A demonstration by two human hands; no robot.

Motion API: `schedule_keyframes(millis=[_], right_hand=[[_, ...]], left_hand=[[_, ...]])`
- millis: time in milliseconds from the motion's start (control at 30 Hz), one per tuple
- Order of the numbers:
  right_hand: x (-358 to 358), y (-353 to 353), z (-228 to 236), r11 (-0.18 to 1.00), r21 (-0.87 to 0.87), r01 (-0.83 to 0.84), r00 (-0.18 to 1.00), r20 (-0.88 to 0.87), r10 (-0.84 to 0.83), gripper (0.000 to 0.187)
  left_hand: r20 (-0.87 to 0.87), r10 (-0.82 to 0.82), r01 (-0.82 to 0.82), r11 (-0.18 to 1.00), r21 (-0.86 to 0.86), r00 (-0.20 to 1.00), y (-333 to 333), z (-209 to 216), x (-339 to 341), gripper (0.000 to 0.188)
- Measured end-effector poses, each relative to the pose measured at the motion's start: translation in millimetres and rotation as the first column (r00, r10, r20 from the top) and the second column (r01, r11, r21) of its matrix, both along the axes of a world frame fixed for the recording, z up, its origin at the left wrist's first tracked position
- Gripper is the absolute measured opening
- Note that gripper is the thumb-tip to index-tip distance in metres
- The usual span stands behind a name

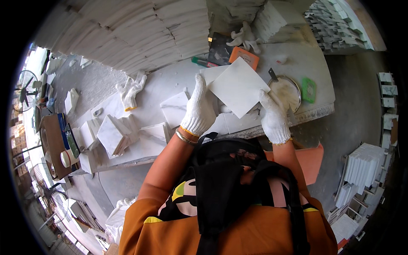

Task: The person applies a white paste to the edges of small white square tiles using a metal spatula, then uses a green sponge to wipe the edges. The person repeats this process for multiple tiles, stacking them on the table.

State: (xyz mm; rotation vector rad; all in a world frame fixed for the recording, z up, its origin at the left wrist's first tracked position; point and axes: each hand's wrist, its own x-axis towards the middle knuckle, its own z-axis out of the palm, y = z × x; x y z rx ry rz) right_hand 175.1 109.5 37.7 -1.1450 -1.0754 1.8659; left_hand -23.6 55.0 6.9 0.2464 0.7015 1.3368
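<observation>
A square white tile [240, 87] is held, turned corner-on, over the worktable. My right hand [274, 119], in a white knit glove, grips it near its right corner, thumb on top. My left hand [199, 108], gloved alike, is at its left corner with the thumb raised; its fingers reach beneath the tile and are partly hidden. Behind the held tile, another white piece [207, 74] shows in part. Just right of the tile lies a round pan [288, 91] of pale material with a dark-handled blade [273, 75] on its rim.
Tall tile stacks [123, 34] line the table's back. Marbled tiles [114, 136] and a loose glove [131, 91] lie left. An orange box [244, 57], a green-and-red cutter [204, 62], another glove [244, 38] and a green item [309, 90] lie beyond my hands. More tiles [363, 165] stand right.
</observation>
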Motion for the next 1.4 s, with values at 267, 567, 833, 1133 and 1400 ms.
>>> schedule_keyframes(millis=[267,567,833,1133,1400], right_hand=[[5.7,3.2,-10.6,1.0,-0.006,-0.014,0.998,-0.067,0.014,0.037],[4.6,4.5,-16.4,0.998,-0.064,-0.011,0.988,-0.156,0.001,0.037],[7.1,4.9,-27.0,0.984,-0.179,-0.014,0.968,-0.248,-0.031,0.04],[5.9,-0.3,-30.0,0.969,-0.245,-0.015,0.962,-0.267,-0.053,0.038],[10.8,-4.3,-0.6,0.948,-0.057,-0.312,0.95,-0.03,0.311,0.041]], left_hand=[[0.134,0.003,-0.008,0.999,0.042,0.991,-0.4,-8.0,0.3,0.104],[0.092,-0.046,0.037,0.995,0.093,0.995,-1.3,-8.6,-2.2,0.111],[0.03,-0.047,0.043,0.993,0.109,0.998,-2.5,3.1,-0.5,0.107],[-0.249,-0.003,0.032,0.993,0.113,0.969,-13.3,3.2,4.3,0.062],[-0.42,-0.031,0.08,0.992,0.102,0.907,-5.6,14.9,-26.1,0.03]])
